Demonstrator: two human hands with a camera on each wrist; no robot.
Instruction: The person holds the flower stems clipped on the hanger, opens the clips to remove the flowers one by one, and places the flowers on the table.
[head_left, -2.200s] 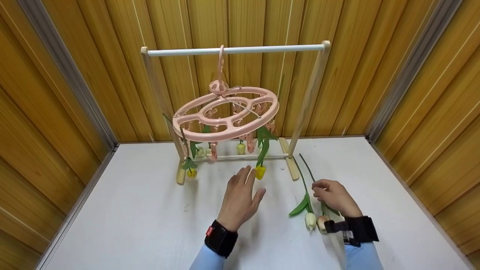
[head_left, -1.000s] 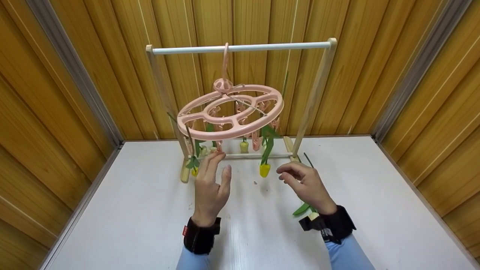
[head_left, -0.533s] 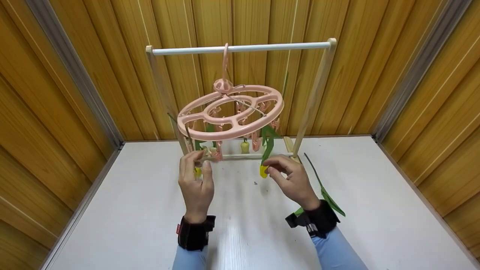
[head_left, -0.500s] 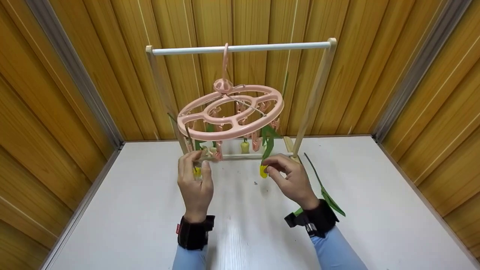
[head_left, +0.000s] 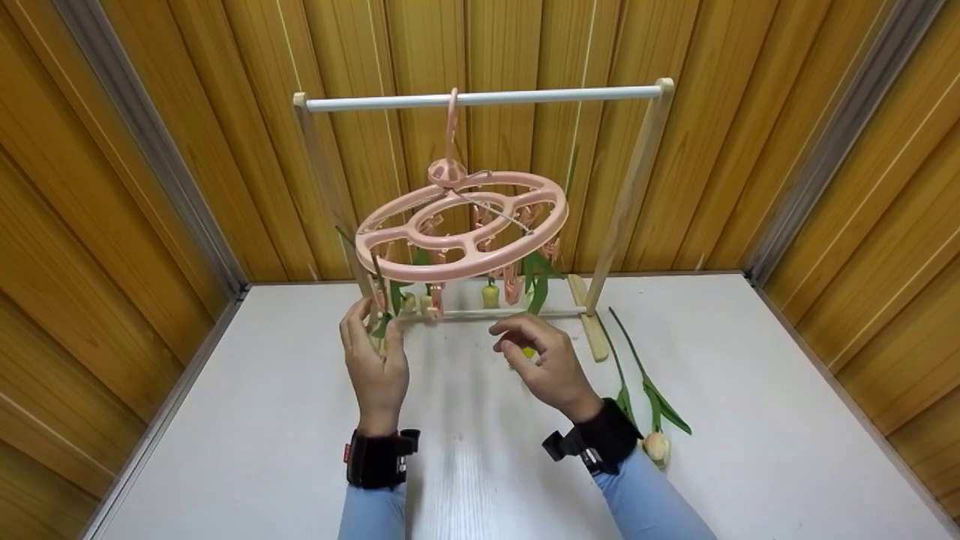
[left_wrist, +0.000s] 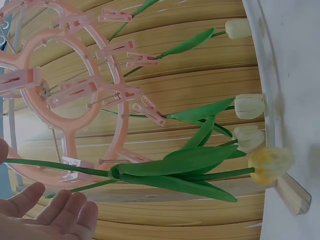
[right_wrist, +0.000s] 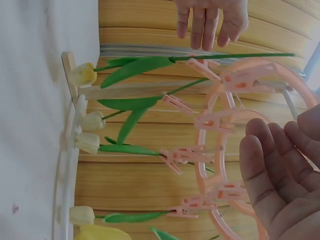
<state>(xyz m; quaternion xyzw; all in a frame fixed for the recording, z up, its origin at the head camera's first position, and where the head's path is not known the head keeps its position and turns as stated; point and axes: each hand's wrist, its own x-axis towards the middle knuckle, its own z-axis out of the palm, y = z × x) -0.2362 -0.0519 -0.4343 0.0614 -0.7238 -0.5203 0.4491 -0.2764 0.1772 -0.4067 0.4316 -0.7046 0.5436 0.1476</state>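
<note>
A round pink clip hanger (head_left: pixel 480 266) hangs by its hook, with artificial tulips upside down in its clips. My left hand (head_left: pixel 375 379) is at the left yellow tulip (left_wrist: pixel 270 165), fingers extended beside its stem and leaves. In the left wrist view the stem passes between thumb and fingers, without a grip on it. My right hand (head_left: pixel 551 367) is raised before the hanger, fingers loosely bent and holding nothing. It partly hides the right yellow tulip (head_left: pixel 529 352). Several pale tulips, one a white tulip (right_wrist: pixel 89 143), hang farther back.
A wooden stand with a white top rail (head_left: pixel 555 95) bears the hanger. On the white table (head_left: pixel 262 450) at right lie two tulips; the peach bloom (head_left: pixel 656 448) shows beside my right sleeve. Wood-patterned walls (head_left: pixel 847 225) enclose the back and sides.
My left hand has moved left from the middle to the left yellow tulip. My right hand has left the tulips on the table and moved left, past the right yellow tulip.
</note>
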